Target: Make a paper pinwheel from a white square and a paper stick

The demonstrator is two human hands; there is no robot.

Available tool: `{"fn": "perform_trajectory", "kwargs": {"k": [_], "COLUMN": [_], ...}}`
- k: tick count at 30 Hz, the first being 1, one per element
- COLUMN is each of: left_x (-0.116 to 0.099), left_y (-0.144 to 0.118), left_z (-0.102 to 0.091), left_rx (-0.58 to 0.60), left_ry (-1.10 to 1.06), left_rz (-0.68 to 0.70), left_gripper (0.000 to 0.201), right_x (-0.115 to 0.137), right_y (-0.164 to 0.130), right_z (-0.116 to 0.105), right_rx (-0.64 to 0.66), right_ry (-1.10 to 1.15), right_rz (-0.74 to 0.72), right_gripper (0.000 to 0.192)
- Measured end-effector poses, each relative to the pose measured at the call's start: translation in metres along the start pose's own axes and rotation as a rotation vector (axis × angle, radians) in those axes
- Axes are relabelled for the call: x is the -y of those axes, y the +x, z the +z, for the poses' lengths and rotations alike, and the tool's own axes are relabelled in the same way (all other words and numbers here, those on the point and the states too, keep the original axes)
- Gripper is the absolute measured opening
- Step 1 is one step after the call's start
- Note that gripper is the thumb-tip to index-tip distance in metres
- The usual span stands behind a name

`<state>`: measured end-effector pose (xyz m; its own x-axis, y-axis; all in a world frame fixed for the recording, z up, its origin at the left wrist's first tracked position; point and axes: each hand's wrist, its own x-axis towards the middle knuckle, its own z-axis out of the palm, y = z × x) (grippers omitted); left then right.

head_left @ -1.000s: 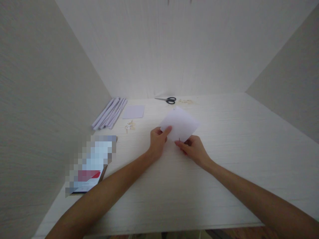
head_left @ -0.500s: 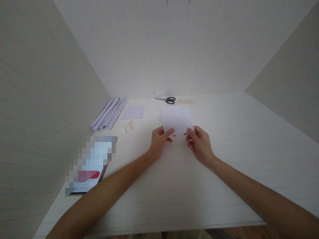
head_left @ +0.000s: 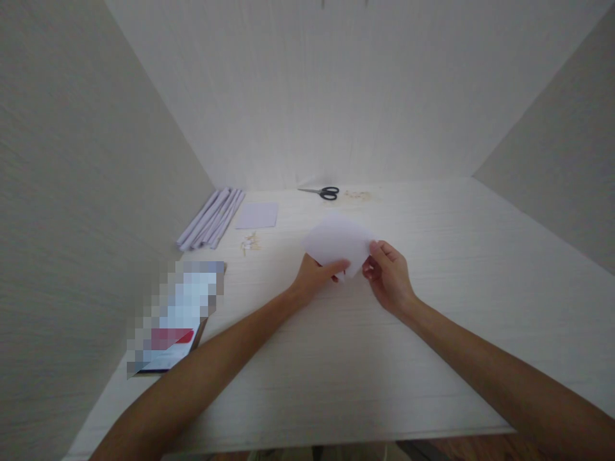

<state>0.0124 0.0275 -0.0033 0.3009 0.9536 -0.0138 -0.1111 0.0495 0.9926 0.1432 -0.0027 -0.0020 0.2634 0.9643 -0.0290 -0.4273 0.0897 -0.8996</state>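
Note:
A small sheet of white paper (head_left: 339, 238) is held over the middle of the table, one corner pointing toward me. My left hand (head_left: 319, 272) grips its lower left side, thumb lying on top and fingers underneath. On the right, my right hand (head_left: 389, 269) pinches the paper's right corner between thumb and fingers. The fingers beneath the sheet are partly hidden. Beyond the paper lies a pair of black-handled scissors (head_left: 321, 192).
Rolled paper tubes (head_left: 211, 219) lie at the back left, beside a flat paper square (head_left: 257, 215). Small pale bits (head_left: 250, 243) are heaped in front of the square. More crumbs (head_left: 358, 195) lie right of the scissors. A partly blurred tablet (head_left: 180, 320) rests at left. Walls enclose three sides.
The paper has turned so that a corner now points toward me. My left thumb has slid right along its near side, and my right hand has shifted to its right corner.

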Motion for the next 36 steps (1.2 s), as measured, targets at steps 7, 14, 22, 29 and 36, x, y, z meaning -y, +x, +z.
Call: {"fn": "perform_trajectory", "kwargs": {"k": [7, 14, 22, 29, 36], "left_x": [-0.0020, 0.0007, 0.0015, 0.0012, 0.0017], "left_y": [0.0021, 0.0039, 0.0046, 0.0052, 0.0040], "left_z": [0.0025, 0.0022, 0.0023, 0.0020, 0.0018], "left_rx": [-0.093, -0.157, -0.168, -0.176, -0.143], "left_ry": [-0.031, -0.104, -0.128, -0.121, -0.101], "left_rz": [0.049, 0.021, 0.007, -0.001, 0.016], "left_gripper": [0.019, 0.024, 0.024, 0.021, 0.015], "right_x": [-0.0009, -0.0004, -0.0021, -0.0009, 0.0007], "right_y": [-0.0069, -0.0069, -0.0058, -0.0063, -0.0075], "right_z": [-0.0001, 0.0010, -0.0013, -0.0008, -0.0007], "right_rx": [0.265, 0.309, 0.318, 0.336, 0.349], "right_ry": [-0.517, -0.520, -0.527, -0.573, -0.578], "right_rz": [-0.014, 0.026, 0.004, -0.016, -0.050], "right_gripper": [0.028, 0.019, 0.011, 0.012, 0.012]}}
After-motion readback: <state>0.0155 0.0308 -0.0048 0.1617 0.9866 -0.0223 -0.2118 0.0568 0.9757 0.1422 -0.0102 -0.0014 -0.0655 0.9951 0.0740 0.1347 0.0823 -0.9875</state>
